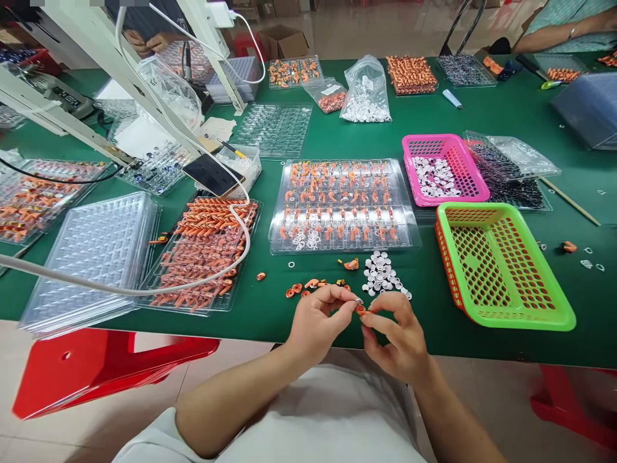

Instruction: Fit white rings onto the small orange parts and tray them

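Observation:
Close to the table's front edge, my left hand [318, 325] and my right hand [399, 335] meet at the fingertips. Between them is a small orange round part [360, 310] with a pale or silvery edge at its top. Thumb and index finger of my left hand pinch it from the left, while my right fingertips close on its right side. Just beyond my right hand lies a pile of white discs [380, 273]. Loose orange parts [297, 288] lie beyond my left hand, and another orange piece [351, 264] rests behind the fingertips.
A clear tray [409, 222] of orange parts and white rings lies ahead. At right stand a pink basket [409, 168] of white pieces and a green basket [544, 315]. Leftward are a filled tray [193, 270], stacked clear trays [96, 257] and a drooping white cable [96, 283].

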